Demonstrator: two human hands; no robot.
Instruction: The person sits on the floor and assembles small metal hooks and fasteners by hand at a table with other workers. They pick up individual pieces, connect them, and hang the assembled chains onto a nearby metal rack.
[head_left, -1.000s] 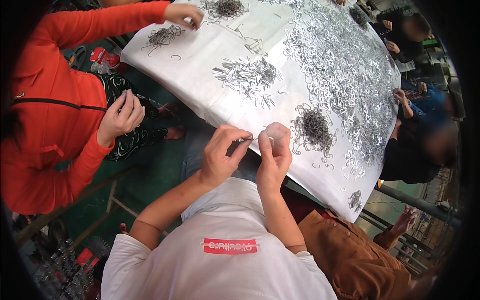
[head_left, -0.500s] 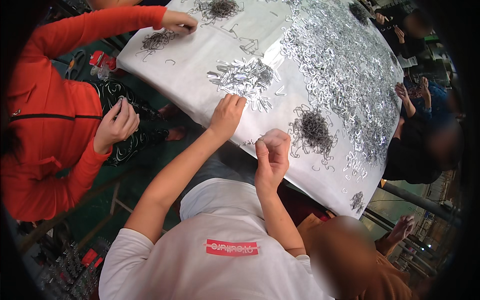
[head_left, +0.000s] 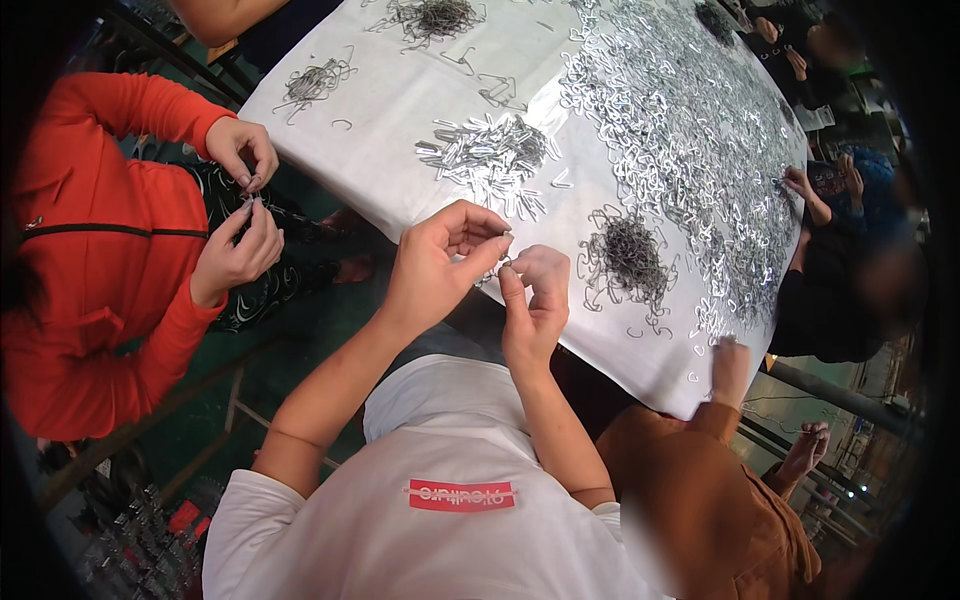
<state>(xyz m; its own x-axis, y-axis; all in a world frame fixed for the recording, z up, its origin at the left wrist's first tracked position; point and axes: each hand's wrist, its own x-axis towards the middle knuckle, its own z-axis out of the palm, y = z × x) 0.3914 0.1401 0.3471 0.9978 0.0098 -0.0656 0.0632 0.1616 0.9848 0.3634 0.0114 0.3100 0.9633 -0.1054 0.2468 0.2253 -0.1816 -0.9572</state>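
Right hand (head_left: 536,312): thumb and forefinger pinching a small metal piece (head_left: 506,263), left of the dark hook pile (head_left: 630,252); too small to tell its shape. Left hand (head_left: 440,262): fingertips curled in to the thumb, just beside the right's tips, farther left of the hook pile; can't tell if they grip a piece of their own.

Step in hand, judged: two-handed fingertip work on the small metal piece. Next move calls for a steady right pinch, with the left tips lined up finely against it.

Edges: near edge of the white table (head_left: 370,150) passes beneath the hands on the hook pile's left, then runs below it to lower right. A piece slipping off the tips could miss the table.

Room: bare cloth between the hands and the hook pile; more up-left of the hook pile, this side of the silver strip pile (head_left: 485,160). A V-shaped piece (head_left: 562,178) lies in that gap. Up-right of the hook pile, silver rings (head_left: 690,150) cover most of the table, little room there.

Co-workers: red-sleeved hands (head_left: 240,245) well left of the hook pile; brown-sleeved hand (head_left: 730,370), blurred, lower right of it. Neither crowds the working hands.
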